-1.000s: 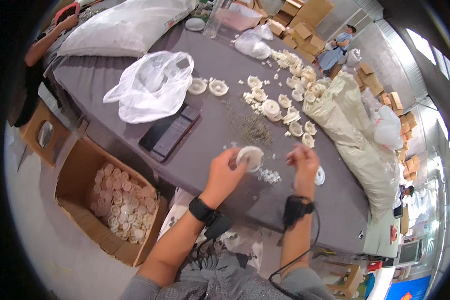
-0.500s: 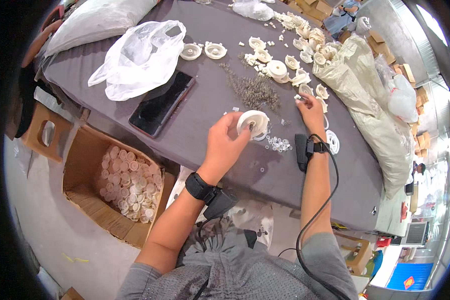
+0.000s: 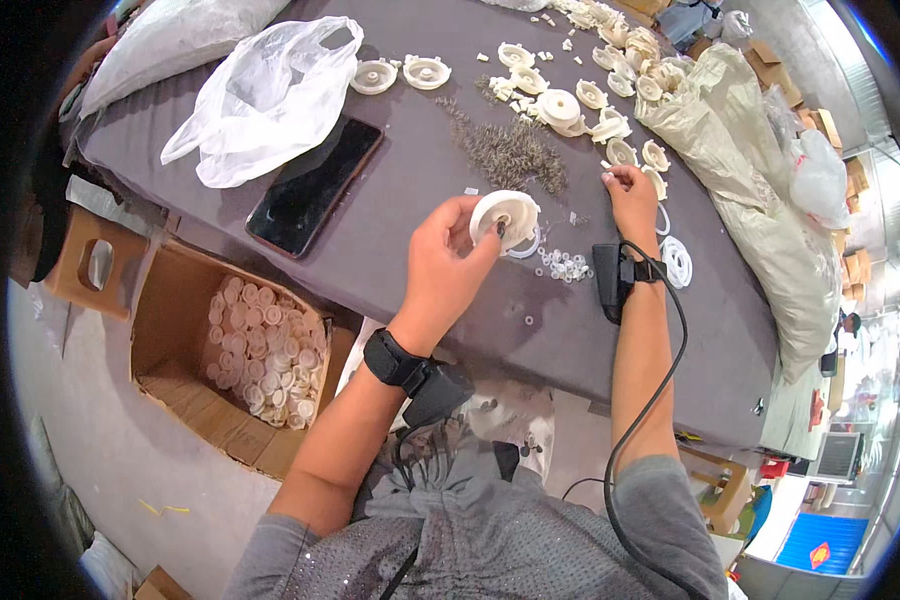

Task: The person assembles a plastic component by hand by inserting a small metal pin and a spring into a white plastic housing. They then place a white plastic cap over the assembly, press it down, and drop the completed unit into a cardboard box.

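My left hand (image 3: 440, 258) is closed round a round white plastic housing (image 3: 488, 210), its hollow side with a central post turned up and the thumb inside the rim. To the right, my right hand (image 3: 634, 208) pinches what looks like a small white plastic piece (image 3: 606, 166) beside several cream round housings (image 3: 621, 152). Between and beyond the hands spreads a pile of small metal springs (image 3: 515, 155). Just right of the held housing lie tiny clear rings (image 3: 567, 268) and a larger white ring (image 3: 526, 244). More white rings (image 3: 677, 262) are stacked by my right wrist.
A black phone (image 3: 315, 188) and a white plastic bag (image 3: 270, 100) lie on the grey-covered table (image 3: 410, 150) at left. A woven sack (image 3: 740, 190) runs along the right edge. Below left stands a cardboard box (image 3: 185, 395) holding round white pieces. A cable hangs along my right arm.
The view has shifted slightly. My right hand has drawn its fingers closer together near the cream housings. My left hand still holds the white housing, in much the same pose.
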A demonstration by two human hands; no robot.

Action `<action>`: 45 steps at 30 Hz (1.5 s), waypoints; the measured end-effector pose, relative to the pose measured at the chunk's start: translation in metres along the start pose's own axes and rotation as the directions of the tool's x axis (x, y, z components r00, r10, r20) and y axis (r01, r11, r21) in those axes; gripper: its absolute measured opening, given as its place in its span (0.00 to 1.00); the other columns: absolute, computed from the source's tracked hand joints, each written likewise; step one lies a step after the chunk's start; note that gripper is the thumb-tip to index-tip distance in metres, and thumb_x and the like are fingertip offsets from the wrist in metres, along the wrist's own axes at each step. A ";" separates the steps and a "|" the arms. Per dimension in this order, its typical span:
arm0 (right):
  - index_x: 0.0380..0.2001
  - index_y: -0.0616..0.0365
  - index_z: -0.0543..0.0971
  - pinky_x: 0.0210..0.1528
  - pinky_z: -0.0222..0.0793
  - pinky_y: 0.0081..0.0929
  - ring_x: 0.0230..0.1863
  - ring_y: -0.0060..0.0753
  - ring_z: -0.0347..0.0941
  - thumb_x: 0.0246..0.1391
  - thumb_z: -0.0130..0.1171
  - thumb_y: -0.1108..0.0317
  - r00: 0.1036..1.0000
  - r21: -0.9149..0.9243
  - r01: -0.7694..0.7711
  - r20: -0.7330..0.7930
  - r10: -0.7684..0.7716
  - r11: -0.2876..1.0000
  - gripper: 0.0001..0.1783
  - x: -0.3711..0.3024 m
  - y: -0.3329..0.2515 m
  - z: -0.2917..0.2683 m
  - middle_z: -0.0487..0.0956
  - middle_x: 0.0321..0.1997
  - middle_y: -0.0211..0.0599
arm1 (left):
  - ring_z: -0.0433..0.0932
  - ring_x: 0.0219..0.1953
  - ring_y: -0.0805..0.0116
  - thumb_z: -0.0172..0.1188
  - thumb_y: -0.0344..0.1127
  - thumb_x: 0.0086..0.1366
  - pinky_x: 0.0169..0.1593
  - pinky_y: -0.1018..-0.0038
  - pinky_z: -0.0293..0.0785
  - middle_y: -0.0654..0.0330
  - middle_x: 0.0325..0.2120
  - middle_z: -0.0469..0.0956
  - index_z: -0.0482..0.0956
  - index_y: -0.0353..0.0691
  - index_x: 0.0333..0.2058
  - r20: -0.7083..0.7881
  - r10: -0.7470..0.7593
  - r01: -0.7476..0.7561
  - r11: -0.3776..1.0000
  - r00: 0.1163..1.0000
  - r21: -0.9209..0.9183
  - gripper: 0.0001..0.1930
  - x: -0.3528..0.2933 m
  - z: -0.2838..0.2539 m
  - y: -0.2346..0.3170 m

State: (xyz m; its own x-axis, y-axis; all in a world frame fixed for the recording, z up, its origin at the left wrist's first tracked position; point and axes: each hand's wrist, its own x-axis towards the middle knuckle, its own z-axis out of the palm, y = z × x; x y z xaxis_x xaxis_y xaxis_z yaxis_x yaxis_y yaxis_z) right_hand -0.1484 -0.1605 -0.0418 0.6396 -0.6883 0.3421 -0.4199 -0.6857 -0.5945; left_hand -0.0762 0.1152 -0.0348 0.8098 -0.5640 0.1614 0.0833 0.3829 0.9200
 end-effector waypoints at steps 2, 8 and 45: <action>0.31 0.63 0.75 0.34 0.67 0.23 0.29 0.26 0.72 0.46 0.56 0.70 1.000 0.131 -0.011 -0.024 0.015 0.991 0.09 -0.001 0.000 -0.004 0.77 0.27 0.38 | 0.74 0.40 0.74 0.54 0.23 0.54 0.44 0.80 0.69 0.57 0.37 0.74 0.69 0.28 0.40 -0.006 0.003 -0.003 1.000 1.000 -0.015 0.13 0.000 0.002 0.001; 0.36 0.65 0.75 0.35 0.66 0.17 0.31 0.22 0.72 0.51 0.53 0.70 0.973 0.616 -0.116 0.229 -0.036 0.779 0.11 -0.034 -0.078 -0.021 0.77 0.30 0.35 | 0.73 0.40 0.73 0.53 0.22 0.55 0.44 0.80 0.69 0.56 0.38 0.74 0.68 0.28 0.41 -0.068 0.020 -0.023 0.999 0.998 -0.048 0.13 -0.001 -0.002 0.003; 0.31 0.68 0.76 0.34 0.72 0.19 0.31 0.24 0.75 0.47 0.57 0.78 0.929 0.708 -0.156 0.343 -0.142 0.688 0.06 -0.097 -0.129 0.003 0.77 0.30 0.36 | 0.72 0.38 0.75 0.57 0.26 0.56 0.43 0.80 0.69 0.59 0.36 0.73 0.68 0.31 0.41 0.118 0.069 -0.081 0.992 0.991 0.099 0.14 -0.001 -0.002 0.002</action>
State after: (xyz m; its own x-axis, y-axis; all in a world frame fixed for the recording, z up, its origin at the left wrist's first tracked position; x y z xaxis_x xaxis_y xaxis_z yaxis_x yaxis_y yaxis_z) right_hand -0.1542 -0.0048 -0.0004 0.8743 -0.4609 0.1525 0.0670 -0.1966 -0.9782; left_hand -0.0759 0.1180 -0.0341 0.7396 -0.6186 0.2653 -0.0403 0.3528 0.9348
